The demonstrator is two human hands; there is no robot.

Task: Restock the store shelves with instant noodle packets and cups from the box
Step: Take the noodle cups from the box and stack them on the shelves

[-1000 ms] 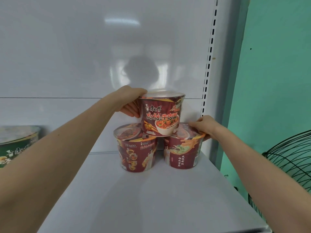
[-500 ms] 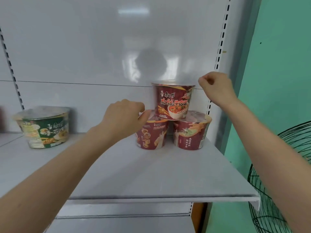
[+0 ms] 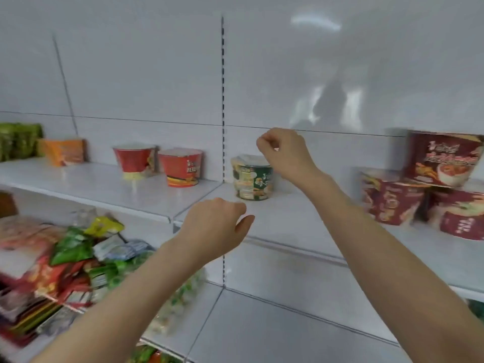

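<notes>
Three dark red noodle bowls stand stacked at the far right of the white upper shelf [image 3: 288,218]: one top bowl [image 3: 442,158] rests on two lower bowls [image 3: 390,200]. A green noodle bowl [image 3: 252,179] stands alone near the shelf's middle. My right hand [image 3: 284,153] hovers in front of and above the green bowl, fingers curled, holding nothing. My left hand [image 3: 217,226] floats lower, before the shelf edge, fingers loosely bent and empty. The box is out of view.
Two red cups [image 3: 157,166] and an orange packet [image 3: 64,151] stand on the left part of the upper shelf, green packets [image 3: 18,141] beyond them. A heap of noodle packets [image 3: 60,263] fills the lower shelf at left. A slotted upright [image 3: 223,100] divides the bays.
Both hands have left the stacked red bowls and drawn back. The view has swung left, so the stack now sits at the far right and the left bay has come into sight.
</notes>
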